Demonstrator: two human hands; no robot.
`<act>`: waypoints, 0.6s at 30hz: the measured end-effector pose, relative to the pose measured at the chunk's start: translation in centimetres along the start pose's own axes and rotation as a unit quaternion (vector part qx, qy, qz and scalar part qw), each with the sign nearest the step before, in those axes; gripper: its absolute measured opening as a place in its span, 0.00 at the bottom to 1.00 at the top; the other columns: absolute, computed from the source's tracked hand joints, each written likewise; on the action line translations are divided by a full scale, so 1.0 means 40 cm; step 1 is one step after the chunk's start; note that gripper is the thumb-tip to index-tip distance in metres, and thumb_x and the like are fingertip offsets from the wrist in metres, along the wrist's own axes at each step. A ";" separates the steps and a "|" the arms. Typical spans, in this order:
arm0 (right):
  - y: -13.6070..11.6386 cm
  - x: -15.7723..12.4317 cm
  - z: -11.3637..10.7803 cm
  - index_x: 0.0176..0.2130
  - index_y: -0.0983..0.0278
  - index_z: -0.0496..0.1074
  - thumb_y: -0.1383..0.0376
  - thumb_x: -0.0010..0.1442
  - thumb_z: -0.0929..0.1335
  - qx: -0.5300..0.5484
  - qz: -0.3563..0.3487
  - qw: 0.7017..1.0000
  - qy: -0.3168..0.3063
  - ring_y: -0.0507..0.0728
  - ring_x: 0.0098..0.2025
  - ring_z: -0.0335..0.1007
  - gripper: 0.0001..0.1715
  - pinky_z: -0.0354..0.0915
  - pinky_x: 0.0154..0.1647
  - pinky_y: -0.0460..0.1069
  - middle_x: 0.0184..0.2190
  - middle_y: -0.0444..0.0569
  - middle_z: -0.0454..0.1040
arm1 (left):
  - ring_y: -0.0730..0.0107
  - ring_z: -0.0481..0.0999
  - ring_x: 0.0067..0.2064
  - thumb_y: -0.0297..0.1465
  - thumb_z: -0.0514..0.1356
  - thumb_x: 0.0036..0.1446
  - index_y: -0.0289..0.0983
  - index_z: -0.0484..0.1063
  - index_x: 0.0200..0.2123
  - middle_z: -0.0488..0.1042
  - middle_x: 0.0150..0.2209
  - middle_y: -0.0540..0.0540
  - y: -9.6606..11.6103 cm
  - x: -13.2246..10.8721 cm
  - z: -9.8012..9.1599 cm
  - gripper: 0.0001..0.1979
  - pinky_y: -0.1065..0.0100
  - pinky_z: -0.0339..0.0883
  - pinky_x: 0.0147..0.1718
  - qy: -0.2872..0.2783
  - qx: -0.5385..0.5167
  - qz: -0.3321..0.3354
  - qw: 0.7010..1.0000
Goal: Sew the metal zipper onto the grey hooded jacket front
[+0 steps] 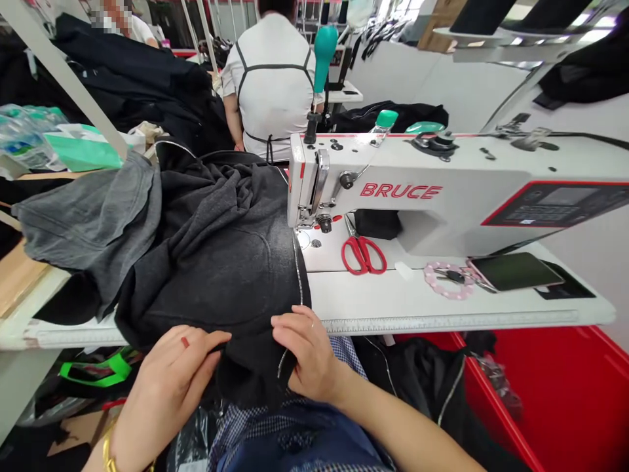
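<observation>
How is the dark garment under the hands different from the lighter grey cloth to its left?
The dark garment is charcoal and has a zipper along its edge; the grey cloth is paler and shows no zipper. The left hand and right hand grip the dark garment at the table edge; no hand touches the grey cloth. Both lie crumpled on the sewing table.

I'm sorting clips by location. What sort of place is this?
Most likely a garment sewing workshop. An industrial sewing machine stands on the work table, both hands grip a dark zippered garment, and another person works at a station behind, with more dark clothing piled around.
</observation>
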State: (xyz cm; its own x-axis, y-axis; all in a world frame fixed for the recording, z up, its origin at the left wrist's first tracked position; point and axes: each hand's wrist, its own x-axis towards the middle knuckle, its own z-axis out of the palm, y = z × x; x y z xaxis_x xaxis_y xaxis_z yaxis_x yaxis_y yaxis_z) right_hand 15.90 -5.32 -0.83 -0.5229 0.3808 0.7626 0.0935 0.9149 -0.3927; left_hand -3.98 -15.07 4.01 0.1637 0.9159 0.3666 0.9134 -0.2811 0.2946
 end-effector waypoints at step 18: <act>0.018 -0.049 -0.022 0.40 0.63 0.68 0.66 0.61 0.58 0.221 0.298 0.928 -0.024 0.50 0.32 0.67 0.12 0.63 0.32 0.44 0.32 0.46 0.72 | 0.67 0.69 0.35 0.33 0.53 0.58 0.33 0.67 0.42 0.71 0.33 0.45 0.120 0.088 0.103 0.12 0.64 0.63 0.37 0.033 0.018 0.034 0.999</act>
State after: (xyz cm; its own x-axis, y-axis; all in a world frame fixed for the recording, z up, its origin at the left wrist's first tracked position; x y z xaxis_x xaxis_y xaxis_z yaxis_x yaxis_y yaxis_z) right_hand 17.75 -5.30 -2.15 -0.5275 0.7858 0.3230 0.0270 0.3954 -0.9181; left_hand 2.51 -12.02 3.07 0.2029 0.8738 0.4419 0.9137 -0.3312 0.2354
